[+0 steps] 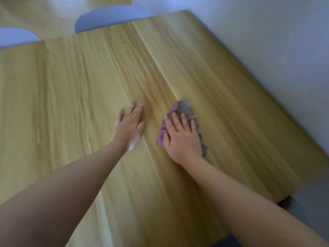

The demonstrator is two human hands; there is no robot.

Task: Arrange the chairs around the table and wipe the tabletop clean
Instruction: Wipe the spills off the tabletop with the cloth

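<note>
A light wooden tabletop [71,90] fills most of the view. My right hand [181,138] presses flat, fingers spread, on a purple and grey cloth [186,108] lying on the table's middle right. Cloth edges stick out past the fingertips and on both sides of the hand. My left hand [129,125] rests palm down on the bare wood just left of the cloth, fingers straight. Two pale blue chair backs [110,18] [16,37] stand against the table's far edge. The picture is blurred.
A pale wall [276,50] runs along the table's right edge. Wooden flooring [35,13] shows beyond the chairs. A dark object [285,202] peeks out below the table's near right corner.
</note>
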